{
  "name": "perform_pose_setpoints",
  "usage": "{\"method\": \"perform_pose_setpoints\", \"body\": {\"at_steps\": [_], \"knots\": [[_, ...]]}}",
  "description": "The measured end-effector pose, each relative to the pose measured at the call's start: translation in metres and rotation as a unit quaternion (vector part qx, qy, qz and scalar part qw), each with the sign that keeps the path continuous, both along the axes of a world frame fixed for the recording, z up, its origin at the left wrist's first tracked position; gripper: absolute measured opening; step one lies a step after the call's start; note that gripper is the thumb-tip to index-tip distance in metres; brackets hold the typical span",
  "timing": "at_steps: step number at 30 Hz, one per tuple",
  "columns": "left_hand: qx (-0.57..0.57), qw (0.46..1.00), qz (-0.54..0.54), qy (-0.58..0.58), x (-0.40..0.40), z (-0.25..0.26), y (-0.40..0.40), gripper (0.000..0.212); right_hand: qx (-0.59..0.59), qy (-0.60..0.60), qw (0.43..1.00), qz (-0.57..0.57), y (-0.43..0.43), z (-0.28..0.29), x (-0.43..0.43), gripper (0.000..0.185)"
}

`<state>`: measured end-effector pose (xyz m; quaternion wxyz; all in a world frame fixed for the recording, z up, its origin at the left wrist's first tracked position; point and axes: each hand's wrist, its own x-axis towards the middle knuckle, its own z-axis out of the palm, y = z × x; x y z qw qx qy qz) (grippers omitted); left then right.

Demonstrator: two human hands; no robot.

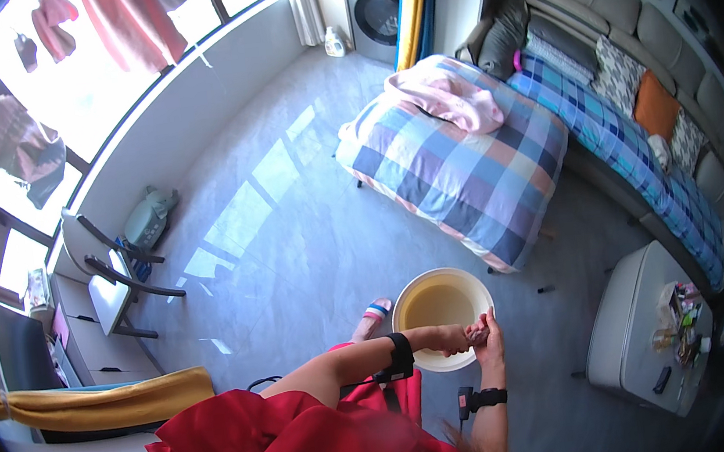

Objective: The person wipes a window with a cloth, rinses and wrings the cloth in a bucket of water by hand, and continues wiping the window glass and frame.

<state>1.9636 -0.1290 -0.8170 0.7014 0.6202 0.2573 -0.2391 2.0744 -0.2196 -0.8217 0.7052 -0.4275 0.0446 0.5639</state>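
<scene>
Both my hands are together over the right rim of a cream plastic bucket [402,294] that stands on the floor and seems to hold liquid. My left hand [453,339] is closed around one end of a small, crumpled reddish-brown item [478,335], perhaps a cloth; its exact kind is unclear. My right hand [493,339] grips the other end from the outer side, fingers upward. Black straps with small devices circle both forearms. My sandalled foot [379,310] is beside the bucket.
A bed-like ottoman with a checked cover [462,169] stands ahead, with a grey sofa [647,44] behind it. A pale side table [631,330] bearing small items is at right. A chair [113,278] stands by the windows at left. A small dark object [546,289] lies on the floor.
</scene>
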Motion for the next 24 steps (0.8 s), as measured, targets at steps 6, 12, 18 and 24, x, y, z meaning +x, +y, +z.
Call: {"method": "perform_pose_setpoints", "body": {"at_steps": [6, 12, 18, 24], "knots": [[0.330, 0.941, -0.004, -0.078, 0.007, 0.021, -0.027, 0.022, -0.150, -0.047, 0.986, -0.053, 0.020, -0.007, 0.000, 0.047], [0.420, 0.906, 0.019, -0.052, -0.003, 0.057, -0.034, 0.022, -0.272, -0.284, 0.919, -0.038, 0.042, -0.008, -0.005, 0.046], [0.438, 0.889, 0.022, -0.136, -0.009, 0.049, -0.030, 0.024, -0.278, -0.348, 0.894, -0.049, 0.045, -0.036, 0.008, 0.052], [0.491, 0.859, -0.014, -0.145, -0.026, 0.033, -0.009, 0.028, -0.268, -0.408, 0.873, -0.026, 0.039, -0.003, -0.013, 0.052]]}}
